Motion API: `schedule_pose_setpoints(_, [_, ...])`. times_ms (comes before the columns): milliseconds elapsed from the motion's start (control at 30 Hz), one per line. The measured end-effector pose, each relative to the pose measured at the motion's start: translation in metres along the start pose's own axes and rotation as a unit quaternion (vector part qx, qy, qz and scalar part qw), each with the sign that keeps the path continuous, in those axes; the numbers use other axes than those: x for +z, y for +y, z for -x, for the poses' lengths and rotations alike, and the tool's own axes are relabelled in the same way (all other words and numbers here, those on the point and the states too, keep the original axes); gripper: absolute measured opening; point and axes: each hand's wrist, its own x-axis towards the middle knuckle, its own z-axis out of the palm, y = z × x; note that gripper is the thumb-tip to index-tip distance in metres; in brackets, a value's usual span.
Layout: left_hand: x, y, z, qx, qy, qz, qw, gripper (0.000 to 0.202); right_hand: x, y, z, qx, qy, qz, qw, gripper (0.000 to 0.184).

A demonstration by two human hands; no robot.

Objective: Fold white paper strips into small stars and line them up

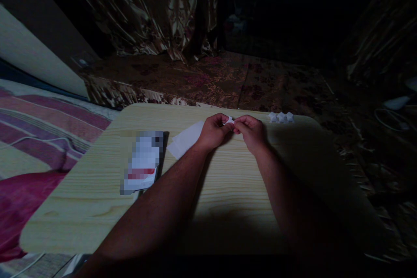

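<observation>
Near the far edge of the small wooden table [241, 182], my two hands meet over a little white folded paper star [230, 120]. My left hand [213, 131] pinches it from the left, thumb and fingers closed. From the right, my right hand [250, 130] grips its other side with the fingertips. Part of the star is covered by the fingers. White paper strips [187, 140] lie flat on the table, running partly under my left hand. To the right, by the far edge, three finished-looking white paper stars [281, 117] sit in a row.
A blurred-out pale object with a red band [141, 163] lies on the table's left. A bed with a striped cover [48, 139] and a magenta cloth [29, 208] adjoin the left side. Curtains [156, 8] hang behind; a patterned cloth [208, 78] covers the area beyond.
</observation>
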Motion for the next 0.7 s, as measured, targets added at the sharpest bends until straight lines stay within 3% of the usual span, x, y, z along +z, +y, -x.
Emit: schedule_pose_setpoints(700, [0.0006, 0.0017, 0.0007, -0.029, 0.007, 0.031, 0.999, 0.02, -0.0003, -0.0001, 0.0003, -0.01, -0.001, 0.007, 1.0, 0.012])
